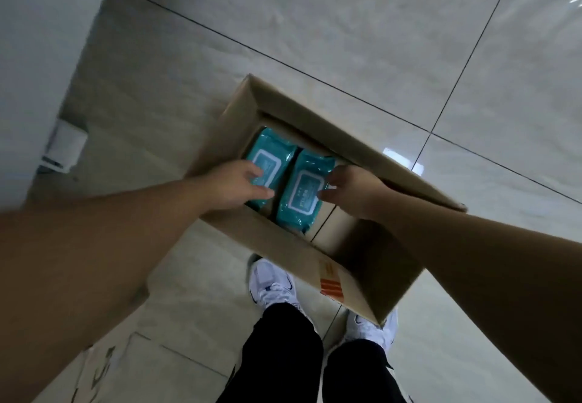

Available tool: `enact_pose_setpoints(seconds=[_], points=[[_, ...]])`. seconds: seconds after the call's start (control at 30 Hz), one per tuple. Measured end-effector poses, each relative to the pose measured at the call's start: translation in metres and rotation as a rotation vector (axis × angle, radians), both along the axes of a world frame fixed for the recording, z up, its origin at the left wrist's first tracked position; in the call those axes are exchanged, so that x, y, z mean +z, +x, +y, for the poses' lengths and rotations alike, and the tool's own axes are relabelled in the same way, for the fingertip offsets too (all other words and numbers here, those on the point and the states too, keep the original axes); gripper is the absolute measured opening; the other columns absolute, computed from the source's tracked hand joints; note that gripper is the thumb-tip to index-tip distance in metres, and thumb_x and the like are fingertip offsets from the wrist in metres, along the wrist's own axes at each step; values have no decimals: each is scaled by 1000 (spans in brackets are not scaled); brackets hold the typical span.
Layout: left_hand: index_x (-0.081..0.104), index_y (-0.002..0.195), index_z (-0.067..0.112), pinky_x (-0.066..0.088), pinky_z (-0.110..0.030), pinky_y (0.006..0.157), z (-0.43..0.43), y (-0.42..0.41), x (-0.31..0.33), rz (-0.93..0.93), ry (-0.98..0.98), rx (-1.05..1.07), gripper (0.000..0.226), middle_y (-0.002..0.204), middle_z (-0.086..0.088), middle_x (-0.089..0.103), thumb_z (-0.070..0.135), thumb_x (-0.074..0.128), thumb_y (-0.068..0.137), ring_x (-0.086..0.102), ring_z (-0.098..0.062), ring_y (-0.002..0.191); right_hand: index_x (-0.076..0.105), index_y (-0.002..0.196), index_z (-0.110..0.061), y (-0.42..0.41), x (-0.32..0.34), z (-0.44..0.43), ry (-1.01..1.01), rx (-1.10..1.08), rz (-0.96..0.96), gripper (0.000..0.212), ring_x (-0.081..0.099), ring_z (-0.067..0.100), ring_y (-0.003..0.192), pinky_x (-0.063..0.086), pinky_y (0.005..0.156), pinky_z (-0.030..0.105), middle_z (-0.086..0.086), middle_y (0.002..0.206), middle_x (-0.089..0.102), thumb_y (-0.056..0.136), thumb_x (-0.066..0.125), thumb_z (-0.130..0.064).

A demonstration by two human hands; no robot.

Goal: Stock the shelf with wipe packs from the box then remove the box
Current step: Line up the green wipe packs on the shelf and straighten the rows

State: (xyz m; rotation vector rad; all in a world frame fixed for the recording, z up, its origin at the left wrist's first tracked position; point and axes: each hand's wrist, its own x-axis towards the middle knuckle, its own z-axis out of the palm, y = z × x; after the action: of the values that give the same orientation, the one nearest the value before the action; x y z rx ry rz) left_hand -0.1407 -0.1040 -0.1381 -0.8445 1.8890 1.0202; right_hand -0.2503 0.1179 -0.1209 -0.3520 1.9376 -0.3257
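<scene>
An open cardboard box [362, 150] stands on the tiled floor in front of my feet. Two teal wipe packs lie side by side on its bottom. My left hand [234, 185] rests on the left wipe pack [271, 150], fingers curled over its near end. My right hand [352, 188] grips the right wipe pack [304, 194] at its right edge, thumb under the white label. The right half of the box's bottom is bare cardboard. No shelf is in view.
A white wall or cabinet side [37, 56] rises at the left, with a small white fitting [63, 147] at its base. My white shoes [274, 283] stand just behind the box. Flattened cardboard [104, 368] lies at the lower left.
</scene>
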Motion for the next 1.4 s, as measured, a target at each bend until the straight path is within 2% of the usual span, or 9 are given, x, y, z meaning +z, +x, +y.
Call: enact_pose_setpoints(seconds=[0.17, 0.43, 0.63, 0.73, 0.83, 1.0, 1.07, 1.17, 1.4], points=[[45, 145, 23, 43, -40, 111, 0, -3, -48, -5, 27, -12, 113, 144, 1, 51, 66, 86, 49, 55, -18, 126, 57, 138, -25, -11, -49, -7, -36, 23, -43, 50, 59, 17, 110, 48, 99, 33, 0, 135, 61, 92, 69, -42], [12, 155, 24, 27, -46, 119, 6, 4, -93, 65, -315, -93, 130, 158, -9, 19, 53, 89, 55, 23, -33, 144, 25, 157, -24, -14, -96, -12, -15, 197, 44, 99, 46, 26, 138, 41, 113, 40, 5, 156, 42, 78, 80, -47], [55, 127, 15, 50, -43, 99, 10, 2, -97, 1, -301, 21, 103, 130, -9, 60, 64, 85, 41, 59, -30, 116, 27, 154, -22, -4, -103, -19, 125, 176, 62, 101, 41, 35, 140, 36, 115, 47, 11, 153, 43, 74, 78, -57], [63, 120, 19, 53, -42, 96, 19, 6, -95, -27, -197, 25, 85, 127, -8, 61, 59, 86, 48, 61, -27, 110, 48, 143, -28, 8, -124, -8, 72, 22, -165, 111, 59, 24, 126, 49, 106, 43, 0, 138, 62, 43, 86, -61], [51, 125, 21, 47, -36, 94, 28, 16, -100, -5, -189, -23, 76, 128, -5, 49, 40, 90, 63, 51, -26, 118, 53, 136, -34, 22, -144, 9, 34, -30, -250, 106, 64, 19, 118, 53, 101, 40, -7, 129, 66, 38, 88, -58], [40, 112, 20, 51, -35, 81, 36, 25, -102, 4, -83, 13, 73, 112, -4, 59, 29, 93, 62, 61, -20, 97, 46, 145, -26, 38, -105, 12, 44, -118, -300, 93, 62, 19, 119, 50, 104, 38, -5, 133, 62, 64, 93, -29], [46, 117, 17, 55, -34, 82, 39, 25, -102, -25, -22, -2, 75, 113, -3, 63, 31, 94, 61, 65, -20, 97, 51, 138, -29, 44, -105, 18, 37, -108, -339, 93, 65, 17, 114, 53, 102, 39, -7, 127, 67, 55, 94, -37], [64, 106, 19, 50, -23, 68, 44, 26, -97, -46, 53, -95, 47, 101, 3, 70, 34, 89, 68, 66, -11, 85, 59, 129, -34, 48, -114, 33, 21, -154, -350, 98, 70, 14, 105, 56, 96, 40, -12, 116, 72, 38, 90, -54], [60, 82, 18, 51, -27, 64, 49, 19, -62, 79, 16, -103, 36, 84, 0, 68, 38, 86, 70, 66, -15, 77, 67, 119, -29, 50, -63, 55, 30, -244, -200, 55, 70, 12, 99, 56, 95, 36, -9, 111, 73, 69, 89, -37]])
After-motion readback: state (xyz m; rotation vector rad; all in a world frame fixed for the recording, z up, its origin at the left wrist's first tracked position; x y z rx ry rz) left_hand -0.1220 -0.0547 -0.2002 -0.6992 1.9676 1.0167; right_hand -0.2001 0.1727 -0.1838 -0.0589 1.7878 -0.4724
